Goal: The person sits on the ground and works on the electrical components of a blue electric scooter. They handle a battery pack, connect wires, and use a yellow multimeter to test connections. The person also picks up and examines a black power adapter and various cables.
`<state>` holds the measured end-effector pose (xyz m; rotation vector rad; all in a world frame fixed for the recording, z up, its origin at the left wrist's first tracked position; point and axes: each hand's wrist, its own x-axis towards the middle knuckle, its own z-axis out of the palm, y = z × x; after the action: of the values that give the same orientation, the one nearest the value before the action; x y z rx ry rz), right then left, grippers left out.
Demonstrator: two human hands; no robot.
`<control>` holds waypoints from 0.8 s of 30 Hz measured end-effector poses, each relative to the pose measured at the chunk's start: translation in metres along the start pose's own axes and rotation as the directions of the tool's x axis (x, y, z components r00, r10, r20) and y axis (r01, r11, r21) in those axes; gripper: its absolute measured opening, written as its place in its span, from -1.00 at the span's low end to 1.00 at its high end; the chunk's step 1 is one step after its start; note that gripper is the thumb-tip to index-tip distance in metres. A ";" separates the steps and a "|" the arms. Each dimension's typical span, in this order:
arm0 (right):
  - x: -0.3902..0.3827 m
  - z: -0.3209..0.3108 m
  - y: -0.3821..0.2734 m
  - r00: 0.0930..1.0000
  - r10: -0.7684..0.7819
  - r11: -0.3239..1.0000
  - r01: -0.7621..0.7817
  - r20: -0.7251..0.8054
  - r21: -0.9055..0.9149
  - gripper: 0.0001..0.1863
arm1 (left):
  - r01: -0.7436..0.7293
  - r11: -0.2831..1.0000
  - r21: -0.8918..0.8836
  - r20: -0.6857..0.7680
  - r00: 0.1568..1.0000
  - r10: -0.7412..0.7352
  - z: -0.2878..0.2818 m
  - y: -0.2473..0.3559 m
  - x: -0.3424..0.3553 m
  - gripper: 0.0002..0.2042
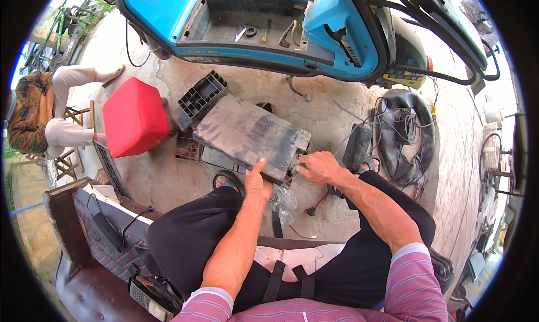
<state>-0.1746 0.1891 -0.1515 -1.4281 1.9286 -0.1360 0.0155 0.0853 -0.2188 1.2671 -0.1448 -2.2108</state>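
Note:
A large, flat, dusty black case lies tilted in front of my knees, like the casing of a vehicle battery. My left hand grips its near edge, thumb on top and fingers hidden underneath. At the case's right end, my right hand is closed with its fingertips pinched against the corner. What sits between those fingertips is too small to make out. Beyond the case's far left corner stands an open black tray with compartments.
A blue vehicle with an open floor compartment holding tools stands across the front. To the left are a red-covered stool and a seated person. A black tyre with tangled wires and a black charger-like box lie right.

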 end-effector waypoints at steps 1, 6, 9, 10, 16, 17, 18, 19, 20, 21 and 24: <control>0.001 0.001 0.000 1.000 -0.012 1.000 0.012 -0.005 -0.005 -0.63 | 0.001 1.000 0.001 0.011 1.000 -0.001 0.000 0.000 0.001 -0.55; 0.004 0.000 -0.005 0.998 -0.057 0.998 0.057 0.000 0.000 -0.64 | 0.000 1.000 0.009 0.048 0.999 -0.001 0.007 0.001 0.000 -0.46; 0.004 0.001 -0.008 0.999 -0.052 0.998 0.052 0.004 -0.026 -0.64 | -0.036 0.999 0.017 0.051 0.998 0.035 0.011 -0.001 -0.003 -0.47; 0.003 -0.001 -0.010 0.999 -0.034 0.999 0.034 0.014 -0.042 -0.65 | -0.036 0.999 0.017 0.044 0.998 0.035 0.011 -0.001 -0.003 -0.47; 0.002 -0.001 -0.008 0.999 -0.009 0.993 0.014 0.045 -0.115 -0.64 | -0.017 1.000 0.010 0.013 1.000 0.017 0.014 -0.006 -0.001 -0.56; 0.002 -0.001 -0.009 0.999 -0.014 0.993 0.020 0.047 -0.117 -0.64 | -0.003 1.000 -0.007 0.016 1.000 0.003 0.011 -0.007 0.003 -0.56; 0.002 -0.003 -0.011 0.999 -0.019 0.993 0.024 0.047 -0.118 -0.63 | 0.012 1.000 -0.023 0.020 1.000 -0.012 0.012 -0.007 0.004 -0.57; 0.001 -0.004 -0.012 0.999 -0.001 0.994 0.007 0.052 -0.109 -0.64 | 0.004 1.000 -0.013 0.014 1.000 -0.004 0.013 -0.008 0.004 -0.57; 0.001 -0.004 -0.013 0.998 0.016 0.995 -0.011 0.057 -0.100 -0.64 | -0.004 1.000 -0.003 0.008 1.000 0.004 0.014 -0.009 0.003 -0.58; 0.000 -0.004 -0.013 0.998 0.033 0.996 -0.027 0.062 -0.091 -0.64 | -0.013 1.000 0.006 0.001 1.000 0.013 0.015 -0.009 0.003 -0.59; 0.002 0.002 -0.011 0.998 0.016 0.998 -0.012 0.062 -0.064 -0.65 | -0.030 1.000 0.003 0.006 1.000 0.030 0.015 -0.011 0.006 -0.59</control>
<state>-0.1649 0.1837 -0.1487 -1.4429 1.9065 -0.0226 -0.0040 0.0881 -0.2194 1.2525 -0.1689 -2.1898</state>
